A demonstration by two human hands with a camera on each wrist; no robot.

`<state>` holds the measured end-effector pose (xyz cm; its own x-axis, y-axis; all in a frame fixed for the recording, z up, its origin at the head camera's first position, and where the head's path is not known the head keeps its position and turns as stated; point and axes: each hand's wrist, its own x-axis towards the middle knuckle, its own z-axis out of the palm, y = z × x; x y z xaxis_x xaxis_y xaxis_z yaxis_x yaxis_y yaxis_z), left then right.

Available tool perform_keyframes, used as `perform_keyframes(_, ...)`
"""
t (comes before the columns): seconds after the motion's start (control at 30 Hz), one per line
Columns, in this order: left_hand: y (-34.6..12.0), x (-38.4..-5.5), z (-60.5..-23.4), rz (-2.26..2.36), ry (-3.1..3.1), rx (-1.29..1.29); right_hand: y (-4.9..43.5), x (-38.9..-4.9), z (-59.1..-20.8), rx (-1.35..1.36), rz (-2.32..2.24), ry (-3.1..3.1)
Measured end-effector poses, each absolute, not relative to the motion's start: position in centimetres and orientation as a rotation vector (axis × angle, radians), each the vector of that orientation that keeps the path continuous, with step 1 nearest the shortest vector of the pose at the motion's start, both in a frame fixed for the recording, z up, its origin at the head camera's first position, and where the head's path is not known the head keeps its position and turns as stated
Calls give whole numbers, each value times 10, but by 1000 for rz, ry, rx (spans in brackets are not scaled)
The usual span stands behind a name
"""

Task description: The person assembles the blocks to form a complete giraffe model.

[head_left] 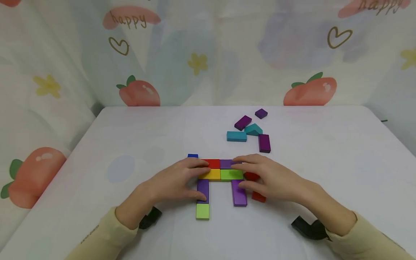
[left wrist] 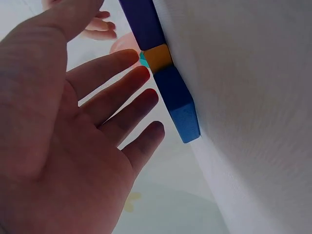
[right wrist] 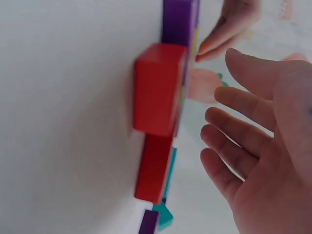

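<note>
Flat coloured blocks lie edge to edge in front of me. A red block (head_left: 212,164) and a purple block (head_left: 225,164) form the back row, with a yellow block (head_left: 212,176) and a green block (head_left: 232,176) along the front of them. From this row a left purple block (head_left: 203,186) and a right purple block (head_left: 239,198) extend toward me; a light-green block (head_left: 203,212) continues the left one. My left hand (head_left: 173,180) has its fingertips over the left side, fingers spread. Over the right side hovers my right hand (head_left: 273,177), its fingers loosely extended. Neither holds a block.
A blue block (left wrist: 178,97) sits beyond my left fingers. Two red blocks, one nearer (head_left: 258,197) and one partly hidden (head_left: 251,176), lie beside my right hand. Farther back are a teal block (head_left: 236,136), a teal notched piece (head_left: 253,129) and several dark purple blocks (head_left: 264,143).
</note>
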<state>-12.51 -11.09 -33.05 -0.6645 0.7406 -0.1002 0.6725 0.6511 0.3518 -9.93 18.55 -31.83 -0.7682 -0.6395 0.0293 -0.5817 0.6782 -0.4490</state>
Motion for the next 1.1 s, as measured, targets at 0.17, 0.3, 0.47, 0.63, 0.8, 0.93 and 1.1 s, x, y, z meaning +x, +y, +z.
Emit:
perform_keyframes(0.17,-110,-124,-332,474,2629,1181,198,-88,-311,-907,-669,2834)
perform_keyframes(0.3,-110,-122,-332,496,2624,1191,207,-78,-311,-862,-643,2856)
perform_keyframes(0.47,-112,-120,-331,502,2623,1180,214,-69,-313,-854,-657,2851)
perform_keyframes(0.63,-114,-119,-331,486,2632,1175,214,-68,-316,-858,-642,2854)
perform_keyframes(0.8,-117,-118,-332,476,2622,1165,212,-70,-319,-845,-595,2832)
perform_keyframes(0.93,-118,-118,-333,467,2627,1190,208,-70,-321,-821,-568,2805)
perform_keyframes(1.1,-118,-119,-334,476,2633,1221,206,-67,-323,-754,-535,2799)
